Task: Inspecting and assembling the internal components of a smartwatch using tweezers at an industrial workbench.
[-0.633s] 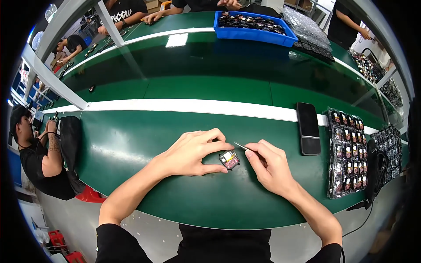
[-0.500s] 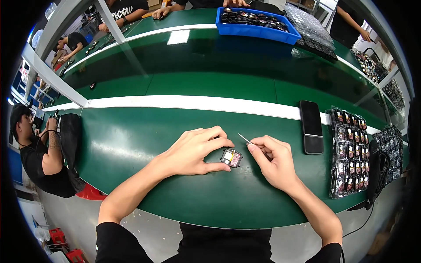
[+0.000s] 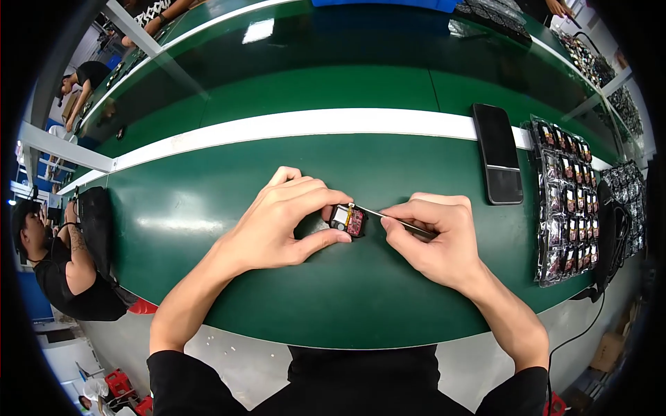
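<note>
A: Where's the left hand rn?

B: We've got it curled over the small electronic module, thumb under it and index finger over the top, pinching it w/ the other fingers tucked beside. Module sits low against the green bench mat, about mid-bench, just below the white stripe. Can't tell if it's touching the mat or held just off it.

A: And the right hand?

B: Closed round thin metal tweezers, thumb and index pressed tight on the shaft, rest of the fingers folded in. Tip points left and meets the module's top edge, right by our left index fingertip. Whether the tweezer tips have anything nipped, we can't tell, too small.

A: Stuff around us?

B: Black phone lying flat, screen dark, up and to the right of our right hand, half across the stripe. Further right, a black tray of small parts in rows, w/ a black cable running off the bench edge near it. Another person in a black shirt sits to our far left.
</note>
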The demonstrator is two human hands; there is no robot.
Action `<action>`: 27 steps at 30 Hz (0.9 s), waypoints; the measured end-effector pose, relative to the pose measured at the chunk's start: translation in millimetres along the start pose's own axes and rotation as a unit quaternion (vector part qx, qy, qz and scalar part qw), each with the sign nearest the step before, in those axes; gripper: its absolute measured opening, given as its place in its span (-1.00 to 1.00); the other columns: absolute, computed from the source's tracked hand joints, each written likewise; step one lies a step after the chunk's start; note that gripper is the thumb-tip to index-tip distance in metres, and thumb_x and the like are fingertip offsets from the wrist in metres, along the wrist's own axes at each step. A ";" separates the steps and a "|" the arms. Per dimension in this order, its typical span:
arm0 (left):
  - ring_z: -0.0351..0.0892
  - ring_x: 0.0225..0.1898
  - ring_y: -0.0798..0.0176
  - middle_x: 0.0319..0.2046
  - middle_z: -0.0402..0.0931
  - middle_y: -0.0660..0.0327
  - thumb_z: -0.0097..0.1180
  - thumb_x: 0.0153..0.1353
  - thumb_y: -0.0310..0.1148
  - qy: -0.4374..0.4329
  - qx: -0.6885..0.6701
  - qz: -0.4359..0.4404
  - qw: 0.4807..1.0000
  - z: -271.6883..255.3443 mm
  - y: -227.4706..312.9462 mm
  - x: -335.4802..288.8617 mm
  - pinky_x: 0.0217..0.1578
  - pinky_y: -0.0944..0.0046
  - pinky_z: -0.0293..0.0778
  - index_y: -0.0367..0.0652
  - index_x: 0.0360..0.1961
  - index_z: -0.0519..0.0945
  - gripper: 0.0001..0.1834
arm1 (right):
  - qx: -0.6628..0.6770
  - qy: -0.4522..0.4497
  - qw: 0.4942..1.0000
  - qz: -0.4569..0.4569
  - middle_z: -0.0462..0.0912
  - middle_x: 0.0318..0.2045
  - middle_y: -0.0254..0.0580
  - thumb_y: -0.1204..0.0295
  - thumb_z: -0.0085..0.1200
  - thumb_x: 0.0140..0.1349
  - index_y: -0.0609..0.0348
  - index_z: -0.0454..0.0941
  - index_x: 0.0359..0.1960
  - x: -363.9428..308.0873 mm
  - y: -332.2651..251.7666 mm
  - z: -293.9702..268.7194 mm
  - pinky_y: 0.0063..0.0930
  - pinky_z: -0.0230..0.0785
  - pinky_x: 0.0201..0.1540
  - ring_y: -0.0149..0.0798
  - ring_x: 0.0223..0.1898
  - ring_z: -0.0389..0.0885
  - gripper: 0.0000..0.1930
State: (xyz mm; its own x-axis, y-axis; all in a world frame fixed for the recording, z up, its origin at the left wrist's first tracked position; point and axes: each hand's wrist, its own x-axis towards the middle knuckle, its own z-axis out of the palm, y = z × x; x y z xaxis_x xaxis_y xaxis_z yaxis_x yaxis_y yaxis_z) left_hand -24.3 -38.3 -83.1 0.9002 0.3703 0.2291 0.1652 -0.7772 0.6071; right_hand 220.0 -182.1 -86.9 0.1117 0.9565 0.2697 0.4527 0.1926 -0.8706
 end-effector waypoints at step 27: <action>0.39 -0.41 0.29 -0.36 0.63 0.33 0.70 0.17 -0.21 0.021 -0.031 0.011 0.999 6.2 -9.5 -1.3 -0.08 0.21 0.26 -0.11 0.13 0.83 -0.48 | -0.018 -0.023 1.000 -0.007 0.71 -0.54 -0.20 0.62 0.39 0.32 0.33 0.86 -0.18 0.5 -0.5 4.5 -0.44 0.37 -0.52 -0.43 -0.58 0.60 -0.91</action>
State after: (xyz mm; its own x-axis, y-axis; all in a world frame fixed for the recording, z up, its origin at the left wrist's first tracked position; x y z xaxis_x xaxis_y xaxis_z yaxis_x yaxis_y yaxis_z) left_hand -24.6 -34.5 -93.9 0.8856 0.3752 0.2739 0.1184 -0.7525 0.6479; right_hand 215.8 -180.7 -88.2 0.0657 0.9629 0.2618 0.4848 0.1986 -0.8518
